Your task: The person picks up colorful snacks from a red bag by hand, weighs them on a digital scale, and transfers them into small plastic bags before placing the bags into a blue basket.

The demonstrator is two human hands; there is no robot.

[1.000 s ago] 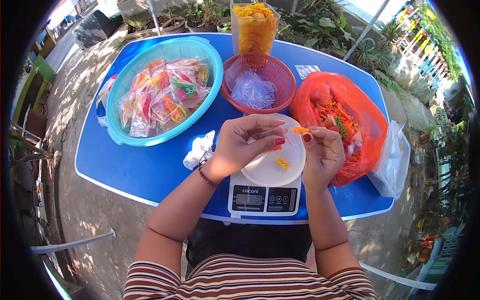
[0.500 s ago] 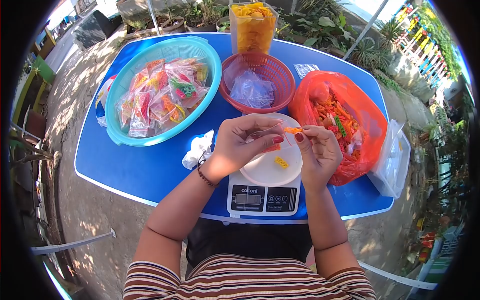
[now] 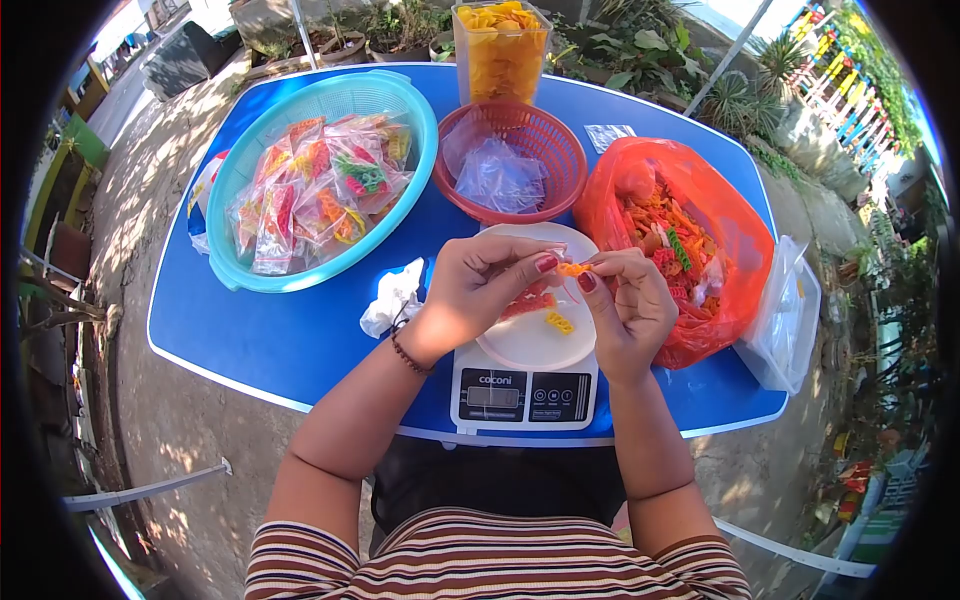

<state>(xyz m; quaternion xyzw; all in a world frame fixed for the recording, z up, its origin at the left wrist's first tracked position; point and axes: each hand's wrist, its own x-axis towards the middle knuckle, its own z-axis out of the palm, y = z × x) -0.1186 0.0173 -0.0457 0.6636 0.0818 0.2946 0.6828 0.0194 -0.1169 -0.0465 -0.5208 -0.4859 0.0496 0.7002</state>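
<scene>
Over the white plate [image 3: 520,352] on the kitchen scale [image 3: 526,398], my left hand [image 3: 495,285] pinches a small clear plastic bag [image 3: 530,298] with red pieces visible in it. My right hand [image 3: 635,305] holds an orange piece [image 3: 575,269] between thumb and finger, at the mouth of the bag. A yellow piece [image 3: 559,322] lies on the plate. To the right of my right hand is a red plastic bag [image 3: 720,215] full of orange and red pieces with a green one on top.
A turquoise basket [image 3: 428,150] of filled bags stands at left, and a red basket [image 3: 572,165] of clear bags behind the scale. Behind it is a container [image 3: 500,60] of yellow-orange pieces. White crumpled plastic [image 3: 394,300] lies left; a clear container [image 3: 785,325] sits right.
My right hand has moved slightly left with the orange piece, closer to the bag. The bag in my left hand is tilted lower, showing more of its red contents.
</scene>
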